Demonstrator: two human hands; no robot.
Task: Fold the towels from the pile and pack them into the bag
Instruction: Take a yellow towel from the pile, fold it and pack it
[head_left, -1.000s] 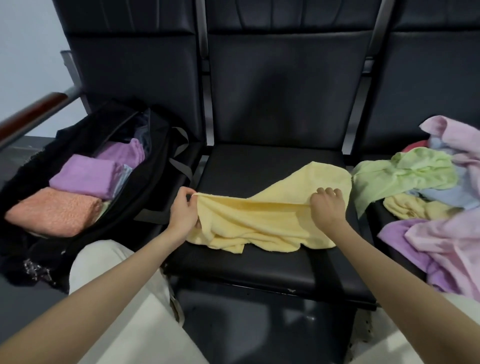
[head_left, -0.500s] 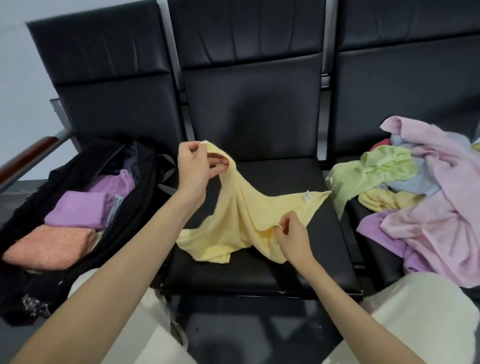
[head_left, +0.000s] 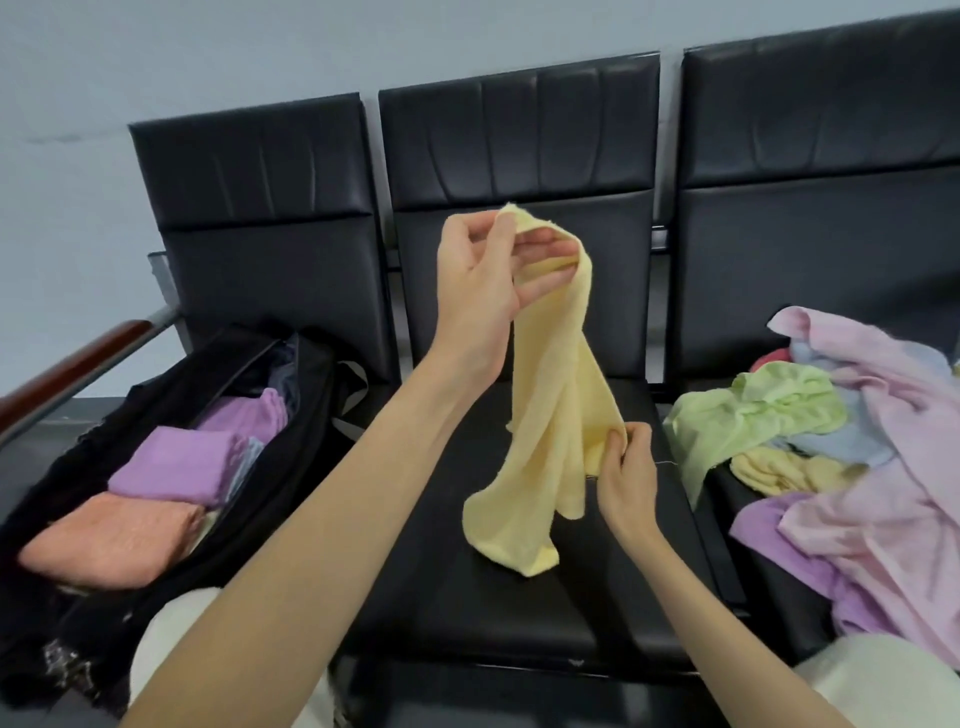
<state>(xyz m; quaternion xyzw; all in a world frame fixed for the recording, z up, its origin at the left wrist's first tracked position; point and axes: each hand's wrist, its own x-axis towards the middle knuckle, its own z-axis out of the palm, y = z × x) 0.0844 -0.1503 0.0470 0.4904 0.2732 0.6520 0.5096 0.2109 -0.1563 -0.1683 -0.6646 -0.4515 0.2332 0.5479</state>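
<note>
Towels (head_left: 156, 499) already sit folded in the bag (head_left: 291, 415); your left hand (head_left: 483, 291) and right hand (head_left: 626, 467) pinch the unfolded yellow towel (head_left: 550, 415), the pile (head_left: 841, 441) waiting.

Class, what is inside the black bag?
Inside the bag: a folded orange towel and two folded purple towels. Whatever lies beneath them is covered.

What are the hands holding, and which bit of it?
Both hold the yellow towel. The left hand grips its top end, raised up. The right hand pinches a side edge lower down.
</note>
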